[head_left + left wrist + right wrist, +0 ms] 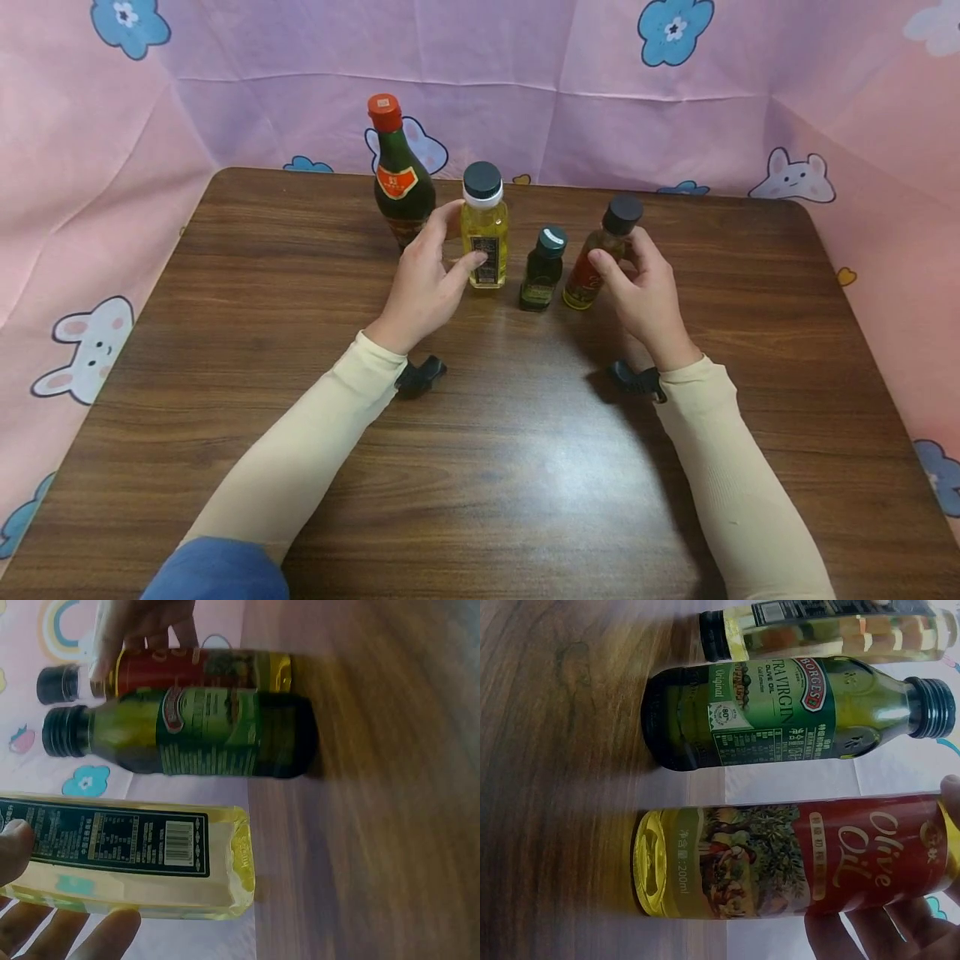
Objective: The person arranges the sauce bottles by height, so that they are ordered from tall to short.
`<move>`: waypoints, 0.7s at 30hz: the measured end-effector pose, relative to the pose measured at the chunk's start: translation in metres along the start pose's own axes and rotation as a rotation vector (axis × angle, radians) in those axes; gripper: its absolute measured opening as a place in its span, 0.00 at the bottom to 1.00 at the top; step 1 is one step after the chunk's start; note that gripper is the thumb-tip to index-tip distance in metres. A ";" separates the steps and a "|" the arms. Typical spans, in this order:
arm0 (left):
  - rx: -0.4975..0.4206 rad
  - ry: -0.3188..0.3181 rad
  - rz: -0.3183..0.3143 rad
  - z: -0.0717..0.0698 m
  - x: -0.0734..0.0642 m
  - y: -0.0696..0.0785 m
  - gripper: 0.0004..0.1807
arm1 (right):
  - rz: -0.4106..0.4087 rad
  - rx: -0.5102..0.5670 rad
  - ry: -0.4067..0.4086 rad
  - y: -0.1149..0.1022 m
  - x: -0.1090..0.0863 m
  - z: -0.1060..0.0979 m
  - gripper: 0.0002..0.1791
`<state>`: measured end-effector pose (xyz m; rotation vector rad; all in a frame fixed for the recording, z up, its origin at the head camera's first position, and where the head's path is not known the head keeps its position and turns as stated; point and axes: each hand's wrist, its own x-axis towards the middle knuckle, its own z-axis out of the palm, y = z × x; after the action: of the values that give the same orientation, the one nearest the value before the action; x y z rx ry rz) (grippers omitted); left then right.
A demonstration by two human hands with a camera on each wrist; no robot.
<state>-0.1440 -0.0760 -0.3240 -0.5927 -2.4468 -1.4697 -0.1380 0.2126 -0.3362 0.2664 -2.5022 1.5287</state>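
Note:
In the head view my left hand (pixel 426 287) grips a clear bottle of yellow oil (pixel 493 221), thumb in front and fingers behind. It has a dark cap and a black label; its square base shows in the left wrist view. My right hand (pixel 651 287) grips a red-labelled olive oil bottle (pixel 585 271) with a black cap, leaning slightly to the right in the head view. The right wrist view shows its label reading Olive Oil. Between the two held bottles stands a small dark green olive oil bottle (pixel 542 279), upright, with no hand on it.
A tall dark bottle (pixel 401 179) with a red cap stands behind my left hand, its lower part hidden. The brown wooden table (pixel 510 483) ends at a pink and purple patterned cloth (pixel 495 92). Black wrist mounts (pixel 422 377) protrude near both cuffs.

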 end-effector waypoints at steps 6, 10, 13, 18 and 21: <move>0.023 0.024 -0.018 -0.002 0.014 -0.006 0.38 | 0.012 0.010 -0.002 -0.001 -0.001 0.000 0.26; 0.035 0.009 -0.044 -0.003 0.022 -0.009 0.38 | 0.017 0.012 0.000 -0.001 -0.002 0.000 0.26; 0.051 -0.002 -0.048 -0.002 0.028 -0.011 0.39 | 0.013 0.011 0.003 0.000 -0.002 0.000 0.25; 0.077 -0.028 -0.055 -0.001 0.037 -0.014 0.39 | 0.006 0.019 0.007 0.000 -0.001 0.001 0.25; 0.086 -0.057 -0.073 -0.001 0.042 -0.015 0.39 | 0.001 0.031 0.006 0.000 -0.001 0.000 0.24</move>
<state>-0.1881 -0.0740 -0.3190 -0.5402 -2.5869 -1.3837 -0.1368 0.2120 -0.3363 0.2654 -2.4766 1.5668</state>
